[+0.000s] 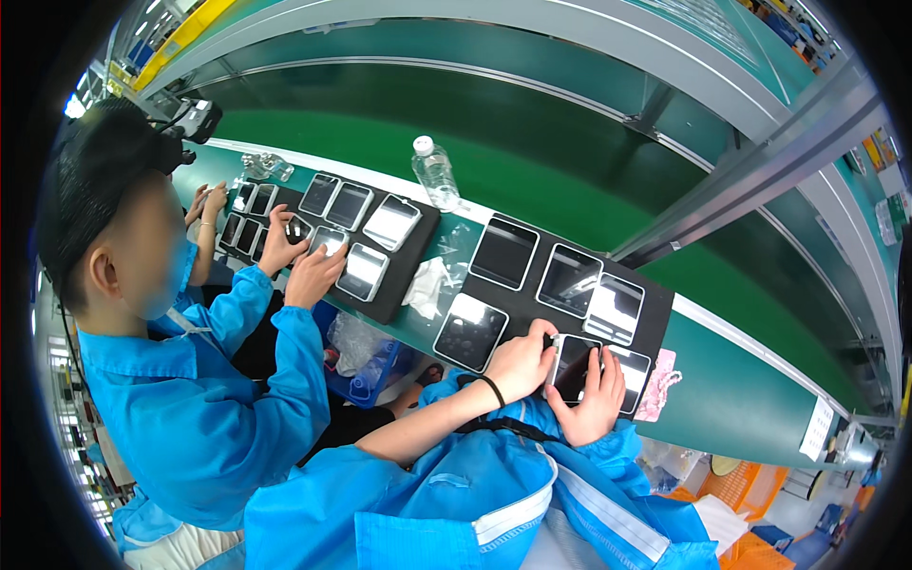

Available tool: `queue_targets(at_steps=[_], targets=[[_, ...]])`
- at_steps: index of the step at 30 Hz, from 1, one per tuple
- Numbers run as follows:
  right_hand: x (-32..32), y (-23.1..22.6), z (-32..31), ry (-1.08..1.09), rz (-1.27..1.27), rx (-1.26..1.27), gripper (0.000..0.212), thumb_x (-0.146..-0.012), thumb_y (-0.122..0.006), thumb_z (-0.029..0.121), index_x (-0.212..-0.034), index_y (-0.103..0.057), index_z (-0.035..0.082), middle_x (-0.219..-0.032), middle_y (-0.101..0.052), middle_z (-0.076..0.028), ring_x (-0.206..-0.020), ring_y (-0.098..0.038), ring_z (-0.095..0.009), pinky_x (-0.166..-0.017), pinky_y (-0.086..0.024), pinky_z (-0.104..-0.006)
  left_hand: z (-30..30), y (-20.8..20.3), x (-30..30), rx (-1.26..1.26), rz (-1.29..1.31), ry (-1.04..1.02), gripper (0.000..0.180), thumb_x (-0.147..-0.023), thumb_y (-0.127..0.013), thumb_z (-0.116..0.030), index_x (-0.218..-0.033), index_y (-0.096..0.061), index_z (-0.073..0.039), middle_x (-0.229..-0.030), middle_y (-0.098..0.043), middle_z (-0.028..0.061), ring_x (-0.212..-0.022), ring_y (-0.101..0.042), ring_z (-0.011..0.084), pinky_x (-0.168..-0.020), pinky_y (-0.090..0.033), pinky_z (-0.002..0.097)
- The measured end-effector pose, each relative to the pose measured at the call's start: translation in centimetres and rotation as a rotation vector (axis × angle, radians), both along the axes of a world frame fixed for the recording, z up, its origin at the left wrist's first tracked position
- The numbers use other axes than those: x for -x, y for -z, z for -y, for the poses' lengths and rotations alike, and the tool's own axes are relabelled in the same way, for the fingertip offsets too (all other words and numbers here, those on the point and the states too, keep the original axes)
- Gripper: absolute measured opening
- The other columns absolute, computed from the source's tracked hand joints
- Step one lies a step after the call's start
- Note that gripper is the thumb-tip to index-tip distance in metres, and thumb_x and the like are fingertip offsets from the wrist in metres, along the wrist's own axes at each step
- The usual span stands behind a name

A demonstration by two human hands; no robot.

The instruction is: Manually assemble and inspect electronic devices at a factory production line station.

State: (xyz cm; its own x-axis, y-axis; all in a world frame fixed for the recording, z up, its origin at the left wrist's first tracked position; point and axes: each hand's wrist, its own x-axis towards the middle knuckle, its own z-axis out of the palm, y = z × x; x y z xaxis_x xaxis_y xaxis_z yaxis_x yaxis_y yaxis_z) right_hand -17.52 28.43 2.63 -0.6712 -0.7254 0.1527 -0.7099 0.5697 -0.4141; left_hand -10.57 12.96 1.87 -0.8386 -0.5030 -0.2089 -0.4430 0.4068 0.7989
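Observation:
A white-framed tablet (pixel 571 367) with a dark glass face lies on a black mat in front of me. My left hand (pixel 525 361) has its fingers curled at the tablet's left edge, gripping it near the upper left corner. Over the lower right part rests my right hand (pixel 597 404), fingers apart on the glass and thumb near the bottom edge. Partly behind that hand is another white-framed device (pixel 632 370). Several similar tablets lie around: one on the left (pixel 470 332), one at the back (pixel 503 252), one beside it (pixel 569 279), and a brighter stacked-looking one (pixel 615 309).
A co-worker (pixel 190 380) in blue handles devices on another black mat (pixel 415 255) at left. A clear bottle (pixel 434 174) stands by the bench's far edge. White crumpled wrapping (pixel 427 288) lies between the mats, a pink cloth (pixel 655 387) at right. A metal post (pixel 750 171) rises beyond.

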Motion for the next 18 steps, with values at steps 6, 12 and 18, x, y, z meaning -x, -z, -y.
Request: queue_targets(at_steps=[6,12,18], targets=[[0.0,-0.1,0.2,0.017,0.007,0.005,0.087,-0.068,-0.073,0.047,-0.133,-0.043,-0.003,-0.137,-0.04,-0.025,-0.125,-0.039,-0.043,-0.104,-0.027,-0.0539,0.1,0.1,-0.1,0.016,-0.004,0.024,0.02,-0.093,-0.049,-0.013,-0.112,-0.044,-0.006,-0.066,-0.067,0.0106,-0.057,-0.067,0.0237,-0.054,-0.051,0.0372],[-0.2,0.1,0.4,0.003,0.032,0.076,0.095,-0.067,-0.075,0.046,-0.137,-0.036,-0.005,-0.137,-0.039,-0.027,-0.125,-0.039,-0.043,-0.105,-0.03,-0.0492,-0.4,-0.5,-0.8,0.013,0.008,-0.048,0.037,-0.087,-0.055,-0.018,-0.118,-0.041,-0.006,-0.064,-0.063,0.0162,-0.064,-0.063,0.0388,-0.058,-0.049,0.0484],[-0.4,0.7,0.6,0.027,-0.062,0.073,0.094,-0.066,-0.075,0.042,-0.138,-0.035,-0.004,-0.14,-0.035,-0.028,-0.126,-0.037,-0.044,-0.105,-0.028,-0.0512,-1.3,-0.1,-0.7,0.051,0.014,0.03,0.064,-0.083,-0.055,-0.012,-0.14,-0.026,-0.006,-0.061,-0.06,0.0194,-0.055,-0.06,0.0385,-0.051,-0.046,0.0492]])
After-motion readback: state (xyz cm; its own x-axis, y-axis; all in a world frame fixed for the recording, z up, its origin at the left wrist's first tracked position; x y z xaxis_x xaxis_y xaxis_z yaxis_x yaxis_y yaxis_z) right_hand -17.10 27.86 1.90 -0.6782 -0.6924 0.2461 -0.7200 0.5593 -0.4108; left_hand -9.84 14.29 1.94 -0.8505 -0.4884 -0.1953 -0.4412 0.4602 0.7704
